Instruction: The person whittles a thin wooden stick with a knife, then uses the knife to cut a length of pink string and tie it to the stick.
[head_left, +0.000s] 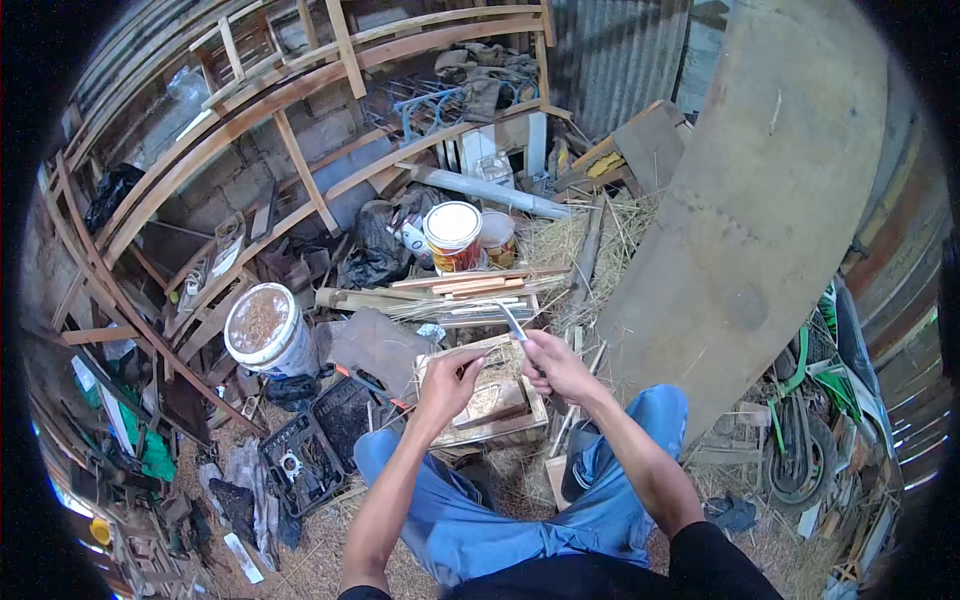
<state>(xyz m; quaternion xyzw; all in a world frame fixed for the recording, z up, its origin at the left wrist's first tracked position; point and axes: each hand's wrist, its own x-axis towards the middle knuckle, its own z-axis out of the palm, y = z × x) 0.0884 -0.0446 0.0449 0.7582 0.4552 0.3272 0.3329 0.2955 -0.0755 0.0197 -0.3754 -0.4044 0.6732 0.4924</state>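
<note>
My right hand (560, 368) is closed round the handle of a knife (512, 322), whose thin, slightly curved pale blade points up and away to the left. My left hand (448, 385) is held a short way to the left, its thumb and fingertips drawn together. Whatever lies between those fingertips is too small to make out. Below both hands, between my knees, stands a low wooden box (520, 428) with straw bits and a wooden block (497, 402) on it.
Wood strips (470, 285) lie beyond the box. A white bucket (268, 330) and an open tool case (300, 455) are to the left; a paint can (453, 238) stands farther back. A large board (745, 230) leans at right, near a wheel (803, 460). Straw covers the floor.
</note>
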